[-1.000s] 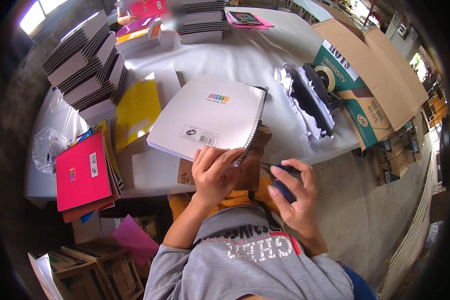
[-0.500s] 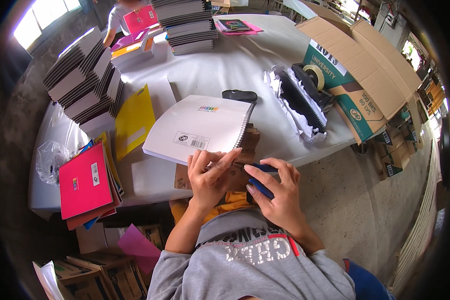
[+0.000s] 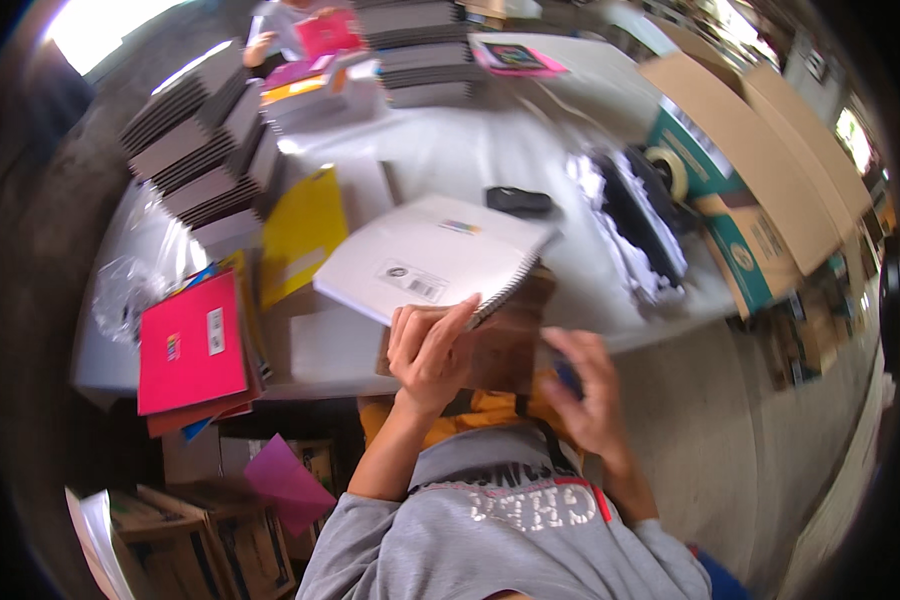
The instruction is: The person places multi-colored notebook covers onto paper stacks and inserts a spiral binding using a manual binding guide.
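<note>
A spiral-bound notebook with a white back cover lies tilted near the table's front edge, its wire coil on the right side. My left hand is closed on the near corner, by the coil's end. Under that end is a brown block-like support. My right hand, smeared by motion, is apart from the notebook, to its lower right. It holds blue-handled pliers, of which just a bit of blue shows; their jaws cannot be made out.
Red and other coloured covers overhang the front left edge beside a yellow cover. Notebook stacks stand behind. A black object, a tape roll and an open carton are rightward. Someone works across the table.
My right hand has drawn back from the coil's end, down and to the right, with the pliers. My left hand keeps its hold. The whole view has shifted a little.
</note>
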The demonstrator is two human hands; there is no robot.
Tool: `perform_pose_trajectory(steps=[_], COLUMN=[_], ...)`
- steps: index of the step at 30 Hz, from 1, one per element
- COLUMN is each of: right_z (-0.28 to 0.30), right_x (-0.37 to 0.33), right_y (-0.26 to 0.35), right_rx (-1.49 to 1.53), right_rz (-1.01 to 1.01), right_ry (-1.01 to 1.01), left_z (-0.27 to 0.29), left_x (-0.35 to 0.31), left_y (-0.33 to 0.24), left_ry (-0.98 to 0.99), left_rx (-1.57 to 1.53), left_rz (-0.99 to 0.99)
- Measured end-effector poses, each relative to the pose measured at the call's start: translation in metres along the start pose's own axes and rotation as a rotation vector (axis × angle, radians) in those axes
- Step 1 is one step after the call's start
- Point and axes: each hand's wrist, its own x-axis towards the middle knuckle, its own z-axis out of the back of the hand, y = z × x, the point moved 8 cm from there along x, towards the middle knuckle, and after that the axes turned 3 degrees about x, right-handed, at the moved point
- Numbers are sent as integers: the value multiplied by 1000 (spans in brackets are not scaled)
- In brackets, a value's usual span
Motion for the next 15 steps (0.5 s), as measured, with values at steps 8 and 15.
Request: perform_pose_trajectory(steps=[8,15], right_z=[7,-1], right_x=[1,90], right_y=[-135,-42], right_rx=[-960,-380], right_rz=[-523,33], right_ry=[11,8], left_z=[96,131], left_x=[90,52], left_y=[46,135], left_ry=[-615,-905], left_rx=[-224,-841], left_rz=[164,580])
